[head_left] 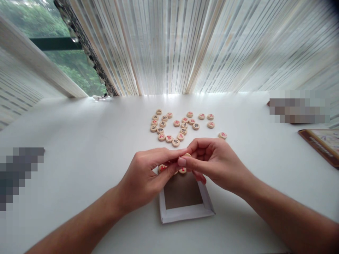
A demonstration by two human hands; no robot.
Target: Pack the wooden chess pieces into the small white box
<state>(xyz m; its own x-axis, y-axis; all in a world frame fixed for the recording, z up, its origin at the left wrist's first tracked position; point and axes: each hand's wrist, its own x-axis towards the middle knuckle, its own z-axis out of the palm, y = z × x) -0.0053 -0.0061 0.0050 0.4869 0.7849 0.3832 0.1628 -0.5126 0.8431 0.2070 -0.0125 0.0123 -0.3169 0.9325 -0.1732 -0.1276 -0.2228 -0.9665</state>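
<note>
Over a shallow white box (185,211) with a brown inside, my two hands meet. My right hand (212,158) pinches a round wooden Chinese chess piece (188,155) between thumb and fingers. The fingers of my left hand (150,169) close in at the same spot and seem to grip the piece as well; their tips partly hide it. Below the fingers, a red-marked piece (162,169) and another red-marked piece (182,169) show at the far end of the box, partly covered by my hands.
Beyond my hands, several red and black Chinese chess pieces (168,138) form a curved cluster on the white table (79,141). A lone piece (222,135) lies right of them. A brown-edged flat item (321,146) rests at right. Striped curtains (164,46) hang behind.
</note>
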